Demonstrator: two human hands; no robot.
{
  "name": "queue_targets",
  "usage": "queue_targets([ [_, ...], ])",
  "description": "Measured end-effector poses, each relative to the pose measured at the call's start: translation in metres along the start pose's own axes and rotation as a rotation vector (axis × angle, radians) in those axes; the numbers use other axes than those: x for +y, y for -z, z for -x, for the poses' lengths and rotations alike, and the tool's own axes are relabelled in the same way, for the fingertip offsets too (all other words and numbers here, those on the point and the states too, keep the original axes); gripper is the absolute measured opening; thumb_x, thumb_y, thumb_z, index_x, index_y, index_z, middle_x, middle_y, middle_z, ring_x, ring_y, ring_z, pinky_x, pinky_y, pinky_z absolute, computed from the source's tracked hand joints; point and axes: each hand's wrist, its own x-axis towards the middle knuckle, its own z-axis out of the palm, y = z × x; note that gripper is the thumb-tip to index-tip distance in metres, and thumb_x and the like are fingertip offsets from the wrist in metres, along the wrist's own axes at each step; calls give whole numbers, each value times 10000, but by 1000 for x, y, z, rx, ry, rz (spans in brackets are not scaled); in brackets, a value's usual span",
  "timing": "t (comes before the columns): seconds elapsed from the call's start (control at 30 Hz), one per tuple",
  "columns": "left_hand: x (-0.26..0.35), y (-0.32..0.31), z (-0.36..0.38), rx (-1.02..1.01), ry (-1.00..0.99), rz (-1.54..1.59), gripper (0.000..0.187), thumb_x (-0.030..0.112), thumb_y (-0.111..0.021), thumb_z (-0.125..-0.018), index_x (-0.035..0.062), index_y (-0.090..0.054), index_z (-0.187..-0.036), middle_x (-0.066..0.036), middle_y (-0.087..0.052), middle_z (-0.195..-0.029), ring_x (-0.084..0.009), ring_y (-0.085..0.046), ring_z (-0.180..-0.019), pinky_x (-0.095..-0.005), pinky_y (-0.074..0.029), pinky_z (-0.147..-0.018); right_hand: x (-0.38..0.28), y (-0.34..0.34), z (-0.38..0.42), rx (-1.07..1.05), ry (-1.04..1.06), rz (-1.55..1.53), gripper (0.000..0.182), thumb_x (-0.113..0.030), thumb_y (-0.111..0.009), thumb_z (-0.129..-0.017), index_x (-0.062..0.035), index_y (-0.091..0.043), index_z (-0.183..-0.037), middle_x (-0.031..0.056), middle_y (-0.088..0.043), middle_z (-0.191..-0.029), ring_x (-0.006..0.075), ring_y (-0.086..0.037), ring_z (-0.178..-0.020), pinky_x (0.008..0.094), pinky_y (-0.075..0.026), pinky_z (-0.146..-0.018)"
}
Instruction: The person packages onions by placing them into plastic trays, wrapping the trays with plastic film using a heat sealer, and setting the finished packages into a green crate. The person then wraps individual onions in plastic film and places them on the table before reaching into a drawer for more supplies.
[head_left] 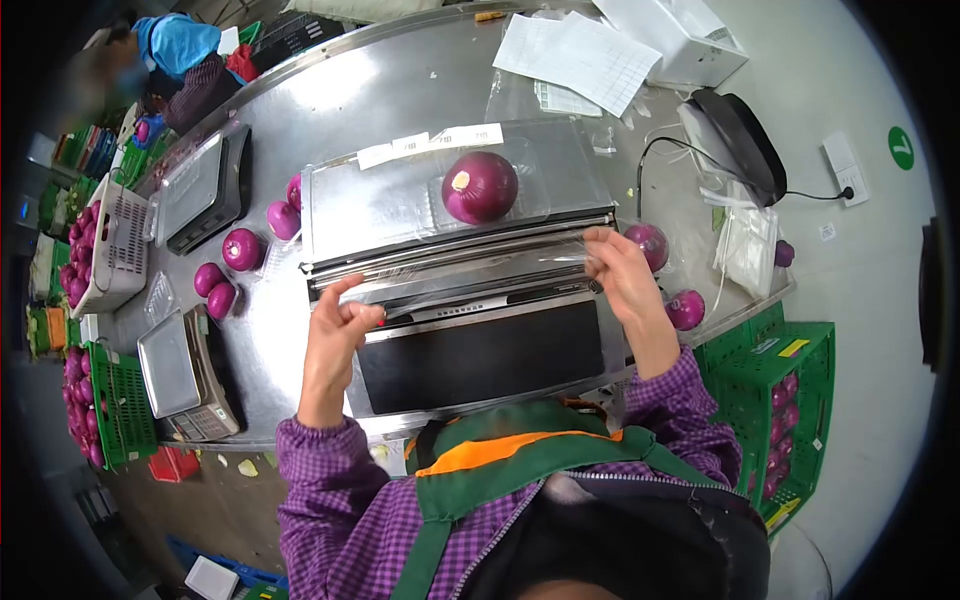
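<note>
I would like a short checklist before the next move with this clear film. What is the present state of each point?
1. Right grip pinching the clear film: ok.
2. Left grip firm on the film: cannot tell; thumb and forefinger look apart.
3. Large onion seated on the clear tray: ok.
4. Film away from the onion: ok, it passes on the near side.
5. Film free of wrinkles: cannot tell, reflections confuse it.

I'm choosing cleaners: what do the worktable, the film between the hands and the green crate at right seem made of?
Worktable: probably stainless steel, smooth and grey with bright glare.
Film: likely clear plastic, glossy, see-through with streaky glints.
Green crate: apparently moulded plastic, satin, evenly coloured, openwork sides.
</note>
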Motion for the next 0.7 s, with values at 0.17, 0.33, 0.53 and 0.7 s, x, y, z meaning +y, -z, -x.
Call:
queue_targets([
  [0.17,-1,6,17,-495,412,642,346,100,-656,-833,17,-566,-1158,39,-509,-652,-44,-390,-503,-199,-321,-492,-29,-3,10,-292,-103,-416,137,-56,-508,-847,7,-535,-966,-59,-310,-578,87,-349,-574,232,-325,-593],
  [0.33,56,8,-5,-880,-150,772,129,42,-613,-826,25,-619,-955,-21,-472,-590,-100,-383,-422,-237,-317,-417,-91,-41,7,-483,421,-564,179,-73,-468,-855,20,-544,-989,-55,-337,-555,94,-365,-570,264,-330,-604],
  [0.53,151,-51,-113,-301,-600,614,311,231,-386,-994,50,-608,-873,-42,-591,-782,-112,-559,-686,-218,-468,-653,-137,-100,-105,-304,841,-168,310,-159,-413,-954,-18,-566,-1184,47,-641,-825,195,-558,-721,362,-428,-713],
  [0.7,60,-70,-221,-79,-526,-718,406,334,-442,-959,-9,-658,-995,-112,-662,-1012,-234,-615,-940,-355,-452,-844,-41,-64,-199,-345,605,1046,292,-250,-443,-957,-49,-622,-1069,95,-654,-961,114,-592,-870,291,-463,-728],
])
